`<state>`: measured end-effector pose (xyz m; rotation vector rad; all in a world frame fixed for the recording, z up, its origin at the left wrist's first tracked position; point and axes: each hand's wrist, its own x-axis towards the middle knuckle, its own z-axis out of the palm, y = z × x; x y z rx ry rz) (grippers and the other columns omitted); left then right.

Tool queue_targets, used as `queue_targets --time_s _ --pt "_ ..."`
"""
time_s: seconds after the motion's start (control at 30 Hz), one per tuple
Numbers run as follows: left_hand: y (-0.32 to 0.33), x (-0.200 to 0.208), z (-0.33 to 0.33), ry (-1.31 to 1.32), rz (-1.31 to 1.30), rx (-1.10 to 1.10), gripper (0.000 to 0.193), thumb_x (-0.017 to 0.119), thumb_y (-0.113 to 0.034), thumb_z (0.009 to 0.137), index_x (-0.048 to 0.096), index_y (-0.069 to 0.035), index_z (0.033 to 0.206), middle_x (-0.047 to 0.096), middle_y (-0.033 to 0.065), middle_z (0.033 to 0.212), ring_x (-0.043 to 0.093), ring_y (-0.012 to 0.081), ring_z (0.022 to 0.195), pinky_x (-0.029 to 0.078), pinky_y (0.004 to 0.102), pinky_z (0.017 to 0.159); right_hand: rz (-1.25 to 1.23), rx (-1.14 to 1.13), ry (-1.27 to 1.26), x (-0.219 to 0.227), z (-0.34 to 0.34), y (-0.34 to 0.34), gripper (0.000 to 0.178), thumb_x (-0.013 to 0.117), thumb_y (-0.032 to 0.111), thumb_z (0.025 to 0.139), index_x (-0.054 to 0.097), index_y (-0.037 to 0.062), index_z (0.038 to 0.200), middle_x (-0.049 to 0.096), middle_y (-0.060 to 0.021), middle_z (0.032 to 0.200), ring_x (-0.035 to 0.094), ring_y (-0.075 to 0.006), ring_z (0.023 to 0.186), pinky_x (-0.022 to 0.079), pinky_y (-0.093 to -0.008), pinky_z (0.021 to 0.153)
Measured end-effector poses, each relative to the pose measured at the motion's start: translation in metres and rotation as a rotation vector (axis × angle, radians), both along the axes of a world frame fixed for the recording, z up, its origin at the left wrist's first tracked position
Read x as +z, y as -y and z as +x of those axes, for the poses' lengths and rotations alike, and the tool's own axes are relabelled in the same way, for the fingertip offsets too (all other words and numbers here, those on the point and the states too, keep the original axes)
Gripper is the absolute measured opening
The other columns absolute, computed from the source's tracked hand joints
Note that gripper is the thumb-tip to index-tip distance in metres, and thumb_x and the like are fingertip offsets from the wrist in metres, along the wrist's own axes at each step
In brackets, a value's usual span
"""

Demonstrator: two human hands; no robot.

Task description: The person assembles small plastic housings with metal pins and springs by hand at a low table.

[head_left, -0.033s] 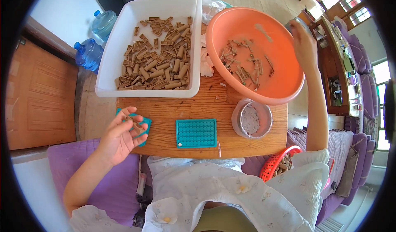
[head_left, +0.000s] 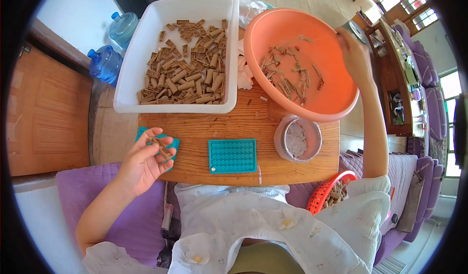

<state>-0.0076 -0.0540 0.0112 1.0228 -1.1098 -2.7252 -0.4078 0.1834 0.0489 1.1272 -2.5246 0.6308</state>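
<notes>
Right now the left hand [head_left: 146,159] sits at the near-left corner of the wooden surface [head_left: 243,125], palm up and loosely cupped, fingers curled around a few small brown sticks [head_left: 160,147]. It hovers over a teal tray [head_left: 171,141] that peeks out under the fingers. The sticks lie across the palm, long axes running roughly left-near to right-far.

The right hand [head_left: 353,55] is far off on the other side, reaching into the orange basin [head_left: 336,106] at its far-right rim. Fingers point down into the basin; whether they pinch anything, cannot tell, since the fingertips are hidden against the wall. Loose brown pieces [head_left: 287,76] lie scattered on the basin floor, to the left of that hand and close to it, axes pointing every which way. Right hand is clearly the nearer one to them; left hand is well apart.

Between the hands, near the front edge: a second teal grid tray [head_left: 233,155] with rows of small holes, lying flat, long side parallel to the surface edge. Just right of it, a clear round tub [head_left: 298,138] with pale bits inside, touching or just under the basin's rim.

Far-left: white rectangular bin [head_left: 146,55] full of brown tube-like pieces. A red basket [head_left: 325,191] is on the lap side, two blue water jugs [head_left: 105,62] on the floor.
</notes>
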Motion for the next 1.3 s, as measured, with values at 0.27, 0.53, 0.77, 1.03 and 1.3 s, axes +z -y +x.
queue_targets --time_s 0.27,0.53,0.77,1.03,1.3 --pt "-0.012 0.004 0.001 -0.06 -0.152 -0.157 0.03 0.039 -0.007 0.087 0.04 -0.013 0.116 0.048 0.0033 0.113 0.052 0.0137 0.092 0.041 0.0278 0.074 -0.696 0.297 0.637 -0.023 0.062 0.015 0.019 0.04 0.01 0.091 0.052 0.0041 0.105 0.055 -0.0032 0.094 0.054 -0.01 0.08 0.044 -0.0224 0.073" --pt "-0.015 0.004 0.004 -0.26 -0.329 -0.259 0.036 0.04 -0.006 0.089 0.033 -0.011 0.123 0.046 0.0065 0.117 0.052 0.0145 0.096 0.041 0.0278 0.081 -0.878 0.358 1.142 -0.033 0.239 0.054 0.021 0.045 0.008 0.087 0.043 0.0038 0.107 0.058 -0.0093 0.092 0.04 -0.0048 0.058 0.034 -0.0142 0.053" --pt "-0.021 0.001 0.007 -0.305 -0.506 -0.254 0.036 0.052 -0.007 0.085 0.04 -0.005 0.119 0.052 0.0079 0.107 0.054 0.0156 0.097 0.042 0.0275 0.084 -0.665 0.285 1.093 -0.05 0.318 0.072 0.014 0.054 -0.004 0.078 0.049 0.0012 0.09 0.057 -0.005 0.093 0.043 -0.007 0.061 0.038 -0.0187 0.057" --pt "-0.025 0.001 0.011 -0.326 -0.66 -0.207 0.039 0.058 -0.004 0.08 0.042 -0.003 0.116 0.054 0.0065 0.099 0.057 0.0127 0.086 0.048 0.0237 0.076 -0.876 0.185 0.897 -0.061 0.337 0.094 0.01 0.057 -0.003 0.077 0.053 0.0009 0.085 0.053 -0.0049 0.072 0.047 -0.0096 0.055 0.038 -0.0207 0.049" --pt "-0.022 -0.008 0.013 -0.398 -0.768 -0.153 0.039 0.059 -0.002 0.079 0.045 -0.003 0.115 0.054 0.0058 0.098 0.057 0.0127 0.088 0.049 0.0245 0.077 -0.886 0.193 0.849 -0.064 0.346 0.097 0.007 0.059 -0.005 0.075 0.056 -0.0001 0.08 0.054 -0.0052 0.071 0.049 -0.0101 0.056 0.039 -0.0211 0.049"
